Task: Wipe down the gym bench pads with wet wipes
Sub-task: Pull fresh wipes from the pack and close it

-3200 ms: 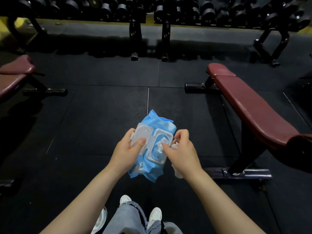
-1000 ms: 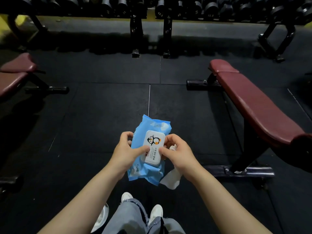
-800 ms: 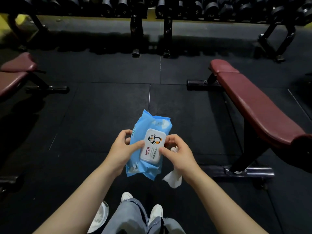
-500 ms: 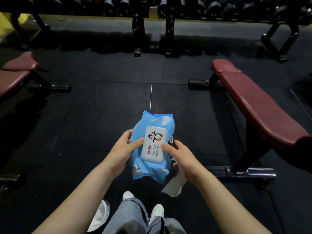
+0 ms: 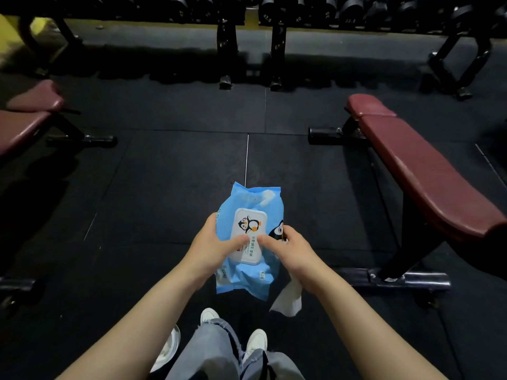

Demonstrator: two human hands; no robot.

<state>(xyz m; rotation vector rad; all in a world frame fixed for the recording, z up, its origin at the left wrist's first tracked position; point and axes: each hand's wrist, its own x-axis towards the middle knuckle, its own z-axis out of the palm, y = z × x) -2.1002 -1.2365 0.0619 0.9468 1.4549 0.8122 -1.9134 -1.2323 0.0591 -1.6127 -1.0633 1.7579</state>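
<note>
Both hands' grip is on the blue wipes pack (image 5: pixel 248 281), left hand (image 5: pixel 211 249) and right hand (image 5: pixel 290 253) thumbs pressing its shut lid (image 5: pixel 248 234), open seconds ago, a wet wipe (image 5: pixel 286 301) dangling half hidden under the right hand, the maroon bench pad (image 5: pixel 428 174) farther right, cut off.

— What is kept from view around the wipe pack (image 5: pixel 248 270)?

— The fingers of the left hand (image 5: pixel 211 249) are hidden behind it, and part of the lid's (image 5: pixel 248 229) print is covered by both thumbs. The wet wipe (image 5: pixel 286 298) is largely hidden under the right hand (image 5: pixel 290 250); how it is gripped cannot be told.

— And at the edges?

— The near end of the right bench pad (image 5: pixel 428 174) is cut off by the frame, as is most of the left bench (image 5: pixel 22 124). The dumbbells (image 5: pixel 299 6) are cropped at the top, their numbers barely legible
</note>
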